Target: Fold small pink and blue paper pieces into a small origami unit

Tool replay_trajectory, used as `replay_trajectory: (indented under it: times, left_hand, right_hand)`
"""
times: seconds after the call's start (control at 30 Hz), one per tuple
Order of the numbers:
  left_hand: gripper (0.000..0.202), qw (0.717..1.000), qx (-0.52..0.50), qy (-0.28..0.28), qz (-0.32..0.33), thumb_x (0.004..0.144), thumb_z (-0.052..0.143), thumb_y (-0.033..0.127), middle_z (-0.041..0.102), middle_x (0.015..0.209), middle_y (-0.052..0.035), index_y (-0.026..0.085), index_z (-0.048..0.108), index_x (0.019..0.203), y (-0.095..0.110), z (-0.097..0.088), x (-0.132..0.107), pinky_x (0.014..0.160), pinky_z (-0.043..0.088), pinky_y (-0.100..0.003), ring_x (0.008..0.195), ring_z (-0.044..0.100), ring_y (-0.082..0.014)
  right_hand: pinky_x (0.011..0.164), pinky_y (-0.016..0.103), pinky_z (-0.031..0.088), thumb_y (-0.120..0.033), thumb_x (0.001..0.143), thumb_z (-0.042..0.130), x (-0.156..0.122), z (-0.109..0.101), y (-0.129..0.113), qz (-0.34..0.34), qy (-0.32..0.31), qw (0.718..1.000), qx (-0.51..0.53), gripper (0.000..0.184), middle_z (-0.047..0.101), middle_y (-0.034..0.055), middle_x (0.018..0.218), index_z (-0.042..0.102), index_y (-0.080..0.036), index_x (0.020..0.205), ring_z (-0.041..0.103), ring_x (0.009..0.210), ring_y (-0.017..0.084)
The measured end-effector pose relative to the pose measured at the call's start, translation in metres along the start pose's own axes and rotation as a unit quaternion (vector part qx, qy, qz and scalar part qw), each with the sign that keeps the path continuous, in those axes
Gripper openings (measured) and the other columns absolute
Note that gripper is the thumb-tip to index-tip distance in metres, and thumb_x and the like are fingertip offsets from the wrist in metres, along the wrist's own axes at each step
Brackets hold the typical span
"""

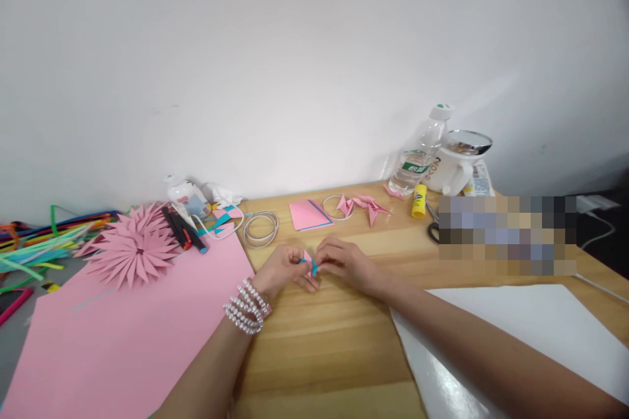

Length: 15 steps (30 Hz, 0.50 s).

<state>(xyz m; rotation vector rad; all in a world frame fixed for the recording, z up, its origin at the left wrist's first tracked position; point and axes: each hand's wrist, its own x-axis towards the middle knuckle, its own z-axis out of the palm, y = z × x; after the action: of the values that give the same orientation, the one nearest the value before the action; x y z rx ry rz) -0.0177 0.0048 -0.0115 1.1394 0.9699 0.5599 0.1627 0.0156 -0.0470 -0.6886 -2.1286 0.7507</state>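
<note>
Both my hands meet over the wooden table (319, 353), pinching one small folded paper piece (311, 264), pink with a blue side. My left hand (285, 270), with a pearl bracelet at the wrist, closes its fingers on the piece's left end. My right hand (344, 263) pinches its right end. Beyond them lie a pink paper square (308, 214) with a blue edge and a few folded pink paper shapes (366, 205).
A big pink sheet (128, 334) covers the left, with a pink paper flower (132, 245), markers (184, 230) and pipe cleaners (44, 242) beyond. White wire coils (260, 228), glue stick (419, 201), water bottle (420, 152), white mug (455, 167), scissors (433, 226) sit behind. White sheet (515, 334) lies right.
</note>
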Motion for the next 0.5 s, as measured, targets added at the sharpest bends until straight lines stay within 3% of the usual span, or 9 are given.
replay_trajectory:
  times: [0.17,0.33,0.5]
  left_hand:
    - [0.031,1.0,0.021,-0.007,0.01,0.063,0.068,0.038,0.066,0.063,-0.0095,0.008,0.06,0.068,-0.001,-0.0006,0.0006,0.059,0.053,-0.031,0.06,0.066,-0.0199]
    - [0.033,0.999,-0.006,-0.022,0.022,0.062,0.069,0.038,0.066,0.066,-0.0101,0.008,0.061,0.069,-0.0001,0.0018,0.0014,0.059,0.054,-0.033,0.06,0.066,-0.0209]
    - [0.028,0.999,-0.015,-0.023,0.032,0.059,0.073,0.03,0.067,0.068,-0.0097,0.008,0.061,0.072,-0.0004,0.0054,0.0016,0.064,0.054,-0.034,0.062,0.065,-0.0192]
  right_hand:
    - [0.061,0.024,0.046,-0.032,0.071,0.064,0.0016,-0.0003,-0.0023,0.09,0.036,0.986,0.139,0.017,0.059,0.004,0.071,0.061,-0.016,0.066,0.057,0.066,0.013]
    - [0.058,0.026,0.048,-0.034,0.061,0.071,0.0009,0.0008,-0.0015,0.18,0.054,0.942,0.278,0.023,0.062,0.0021,0.067,0.06,-0.014,0.067,0.06,0.06,0.013]
    - [0.053,0.025,0.047,-0.035,0.057,0.072,0.0025,-0.0016,-0.0004,0.235,0.063,0.922,0.302,0.026,0.064,0.001,0.06,0.059,-0.014,0.064,0.059,0.053,0.013]
